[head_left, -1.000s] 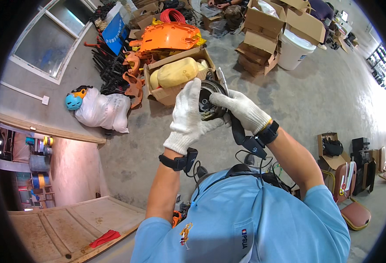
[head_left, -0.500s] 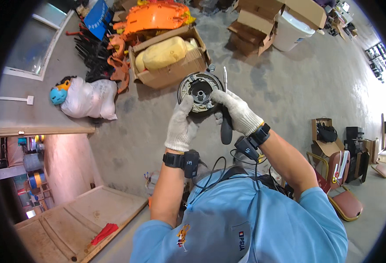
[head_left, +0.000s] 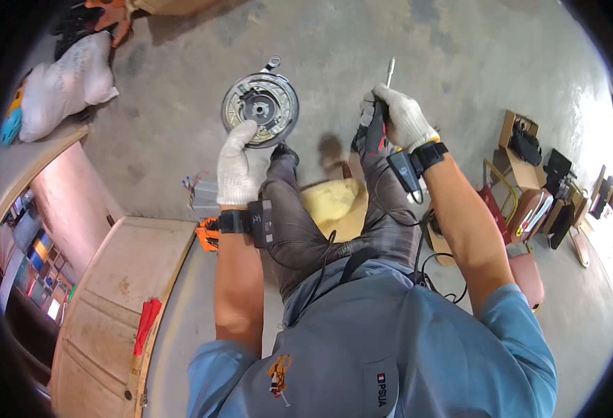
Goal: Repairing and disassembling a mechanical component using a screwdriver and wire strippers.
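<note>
My left hand, in a white glove, grips the lower rim of a round grey metal drum plate and holds it out over the concrete floor. My right hand, also gloved, is closed around the dark handle of a screwdriver whose metal shaft points up and away. The two hands are apart, with the plate to the left of the tool. Black bands with small devices sit on both wrists. My knees in grey trousers lie below the hands.
A white filled sack lies at the upper left. A wooden table top with a red object is at the lower left. Bags and small cases stand on the floor to the right. A yellow cushion sits between my legs.
My hands have come apart: the left keeps the round plate, the right now holds the screwdriver off to the side. The view has tilted down, away from the boxes.
</note>
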Motion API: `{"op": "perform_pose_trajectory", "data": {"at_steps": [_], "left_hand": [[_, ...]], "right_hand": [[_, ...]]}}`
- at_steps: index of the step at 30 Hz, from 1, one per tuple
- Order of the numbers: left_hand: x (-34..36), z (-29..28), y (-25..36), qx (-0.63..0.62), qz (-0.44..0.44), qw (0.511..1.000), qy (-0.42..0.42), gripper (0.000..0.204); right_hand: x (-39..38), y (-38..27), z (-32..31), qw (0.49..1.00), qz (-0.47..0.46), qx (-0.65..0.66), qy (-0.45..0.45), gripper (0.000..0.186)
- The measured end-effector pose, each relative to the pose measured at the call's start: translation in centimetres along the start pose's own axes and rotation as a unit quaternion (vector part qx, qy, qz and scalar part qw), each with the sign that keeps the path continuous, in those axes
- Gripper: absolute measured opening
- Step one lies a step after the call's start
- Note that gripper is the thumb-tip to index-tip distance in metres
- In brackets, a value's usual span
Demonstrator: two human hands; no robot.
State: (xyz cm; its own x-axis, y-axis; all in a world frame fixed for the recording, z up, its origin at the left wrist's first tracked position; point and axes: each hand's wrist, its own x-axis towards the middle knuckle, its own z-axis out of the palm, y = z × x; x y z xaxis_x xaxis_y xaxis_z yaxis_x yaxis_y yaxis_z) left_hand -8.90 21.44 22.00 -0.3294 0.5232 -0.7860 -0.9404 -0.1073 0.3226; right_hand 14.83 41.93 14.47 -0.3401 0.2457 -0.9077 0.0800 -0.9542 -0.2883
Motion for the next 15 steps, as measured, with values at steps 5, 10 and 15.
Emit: {"op": "perform_pose_trajectory", "data": {"at_steps": [5,10,15], "left_hand": [[5.2,-7.5,-2.8,0.061,-0.028,0.993,0.099,0.037],[8.9,-13.1,-6.6,0.034,-0.072,0.996,0.040,0.036],[11.2,-16.7,-8.6,0.073,-0.067,0.995,0.026,0.040]], "right_hand": [[6.3,5.4,-3.2,0.999,0.012,-0.032,0.021,0.023],[10.5,7.8,-3.1,0.991,0.023,-0.105,0.077,0.024],[14.2,8.7,-3.1,0.993,0.034,-0.112,0.027,0.022]]}}
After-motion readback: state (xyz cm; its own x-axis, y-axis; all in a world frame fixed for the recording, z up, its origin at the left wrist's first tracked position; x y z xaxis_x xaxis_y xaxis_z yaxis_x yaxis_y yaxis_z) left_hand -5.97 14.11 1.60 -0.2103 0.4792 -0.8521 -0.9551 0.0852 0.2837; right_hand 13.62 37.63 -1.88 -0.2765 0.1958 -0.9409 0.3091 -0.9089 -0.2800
